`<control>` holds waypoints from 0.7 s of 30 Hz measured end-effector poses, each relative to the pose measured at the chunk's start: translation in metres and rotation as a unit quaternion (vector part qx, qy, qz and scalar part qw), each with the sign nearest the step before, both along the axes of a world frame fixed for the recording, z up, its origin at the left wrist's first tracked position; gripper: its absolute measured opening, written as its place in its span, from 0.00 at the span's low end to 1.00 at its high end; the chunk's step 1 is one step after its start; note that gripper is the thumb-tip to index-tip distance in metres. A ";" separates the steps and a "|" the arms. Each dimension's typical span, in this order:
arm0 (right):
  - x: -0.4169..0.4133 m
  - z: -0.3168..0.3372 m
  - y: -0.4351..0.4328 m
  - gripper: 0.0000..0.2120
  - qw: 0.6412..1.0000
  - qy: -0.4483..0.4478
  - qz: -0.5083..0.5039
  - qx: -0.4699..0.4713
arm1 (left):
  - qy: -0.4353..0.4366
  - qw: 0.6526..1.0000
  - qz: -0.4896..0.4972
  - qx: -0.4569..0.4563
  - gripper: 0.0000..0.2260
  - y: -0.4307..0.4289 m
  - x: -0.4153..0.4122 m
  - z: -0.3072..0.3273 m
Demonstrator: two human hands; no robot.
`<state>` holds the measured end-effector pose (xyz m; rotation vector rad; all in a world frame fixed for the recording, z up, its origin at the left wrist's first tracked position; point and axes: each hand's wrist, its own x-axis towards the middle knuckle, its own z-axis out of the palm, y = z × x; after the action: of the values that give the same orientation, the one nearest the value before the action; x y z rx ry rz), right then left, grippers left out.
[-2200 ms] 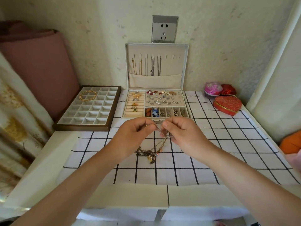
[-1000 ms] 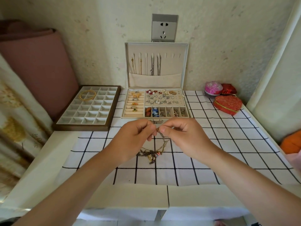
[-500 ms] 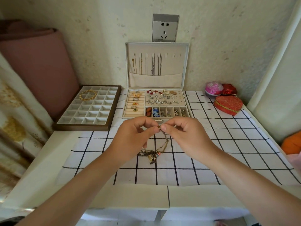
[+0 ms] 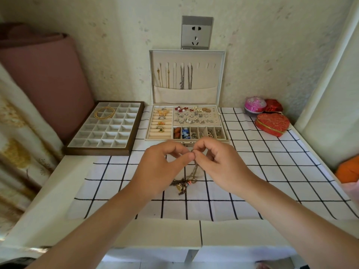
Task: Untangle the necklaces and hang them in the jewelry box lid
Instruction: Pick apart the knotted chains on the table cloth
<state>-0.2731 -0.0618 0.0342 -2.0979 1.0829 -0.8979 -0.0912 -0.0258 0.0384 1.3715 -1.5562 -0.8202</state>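
**Most chains hung, one tangle in hand**

Our left hand [image 4: 161, 167] and right hand [image 4: 219, 162] both pinch the top of a bronze necklace [image 4: 195, 168], fingertips nearly touching. Its knotted charm end lies on the checked cloth [image 4: 252, 171] just below them. Beyond our hands, the box lid [image 4: 219, 74] stands open with several chains [image 4: 182, 76] already hung and a few hooks [image 4: 206, 65] free. We judge this tangle not yet undone.

The tangle [image 4: 184, 185] of bronze-toned necklaces lay bunched on the cloth [image 4: 252, 171]. One chain [image 4: 195, 168] rose from it to where the left hand [image 4: 161, 167] and right hand [image 4: 221, 164] pinched it. Behind, the cream-lined lid [image 4: 222, 74] stood upright, with gold and silver necklaces [image 4: 182, 76] hanging from its left and middle hooks into a pocket [image 4: 204, 95].
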 end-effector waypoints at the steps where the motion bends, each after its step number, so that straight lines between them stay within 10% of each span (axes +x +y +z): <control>1: -0.001 -0.001 -0.001 0.04 1.000 0.007 0.011 0.006 | 0.011 1.000 -0.004 0.011 0.03 -0.001 0.000 0.001; 16: -0.001 -0.005 -0.006 0.11 0.997 -0.035 0.015 0.067 | 0.019 0.993 -0.012 0.117 0.06 -0.005 0.000 0.000; 21: 0.002 -0.006 -0.001 0.11 0.993 -0.017 0.015 0.113 | -0.123 0.990 -0.037 0.064 0.06 -0.002 0.002 0.001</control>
<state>-0.2713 -0.0631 0.0281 -1.9017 1.0780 -0.7567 -0.0892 -0.0276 0.0394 1.5627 -1.7793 -0.8324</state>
